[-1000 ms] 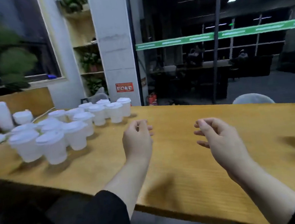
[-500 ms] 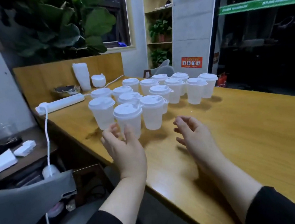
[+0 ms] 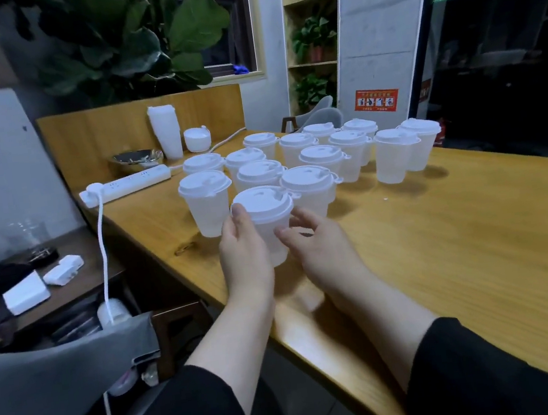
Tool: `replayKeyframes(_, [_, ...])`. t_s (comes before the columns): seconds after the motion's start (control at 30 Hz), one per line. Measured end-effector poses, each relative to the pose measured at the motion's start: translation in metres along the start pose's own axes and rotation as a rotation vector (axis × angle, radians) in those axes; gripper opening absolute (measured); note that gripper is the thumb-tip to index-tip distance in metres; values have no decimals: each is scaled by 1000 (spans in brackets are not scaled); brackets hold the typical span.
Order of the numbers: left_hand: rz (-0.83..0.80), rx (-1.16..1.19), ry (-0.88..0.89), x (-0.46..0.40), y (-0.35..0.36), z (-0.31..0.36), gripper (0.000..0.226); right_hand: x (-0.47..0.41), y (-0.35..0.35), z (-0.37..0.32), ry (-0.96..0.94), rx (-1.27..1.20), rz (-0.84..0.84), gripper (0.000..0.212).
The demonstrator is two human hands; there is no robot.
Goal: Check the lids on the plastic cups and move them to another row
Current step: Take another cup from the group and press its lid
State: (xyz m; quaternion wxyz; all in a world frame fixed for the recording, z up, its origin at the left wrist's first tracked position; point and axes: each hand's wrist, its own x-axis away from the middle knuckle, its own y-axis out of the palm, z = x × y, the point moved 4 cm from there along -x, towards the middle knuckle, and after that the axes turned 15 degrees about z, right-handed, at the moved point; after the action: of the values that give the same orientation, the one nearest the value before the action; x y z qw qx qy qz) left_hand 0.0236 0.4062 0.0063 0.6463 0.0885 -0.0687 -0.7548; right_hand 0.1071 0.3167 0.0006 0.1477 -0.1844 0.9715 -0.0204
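Note:
Several translucent plastic cups with white lids (image 3: 323,156) stand clustered in rows on the wooden table (image 3: 459,236). The nearest lidded cup (image 3: 261,203) stands at the front of the cluster, close to the table's left edge. My left hand (image 3: 244,255) grips its left side, thumb up against the lid's rim. From the other side my right hand (image 3: 319,250) holds it, thumb on the wall and fingers curved round the right side under the lid. The cup's lower half is hidden behind both hands.
A white power strip (image 3: 125,187) with a hanging cable lies at the table's left end. Behind it are a metal bowl (image 3: 137,157), a stack of empty cups (image 3: 165,131) and a small white tub (image 3: 197,139). A low side shelf (image 3: 69,291) holds small items at left.
My view swung left from the bare table to the cup cluster. Both hands moved forward from empty air and closed on the nearest cup.

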Motion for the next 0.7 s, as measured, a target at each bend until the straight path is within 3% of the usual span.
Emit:
replayKeyframes(0.1, [5, 8, 9, 16, -3, 6, 38, 12, -21, -5, -18, -73, -6, 14])
replayKeyframes(0.2, [-48, 33, -17, 51, 9, 16, 37, 22, -65, -14, -1, -129, 60, 31])
replayKeyframes(0.33, [-277, 76, -48, 123, 56, 30, 35, 43, -163, -25, 8, -121, 223, 34])
replayKeyframes(0.5, [-694, 8, -77, 235, 126, 23, 38, 84, -310, -27, 0, -1, 448, 31])
replayKeyframes(0.6, [-856, -59, -71, 289, 164, 7, 36, 107, -381, -22, 8, 77, 523, 25])
replayKeyframes(0.7, [-964, -105, -143, 330, 192, -8, 48, 121, -430, -15, 2, 156, 596, 25])
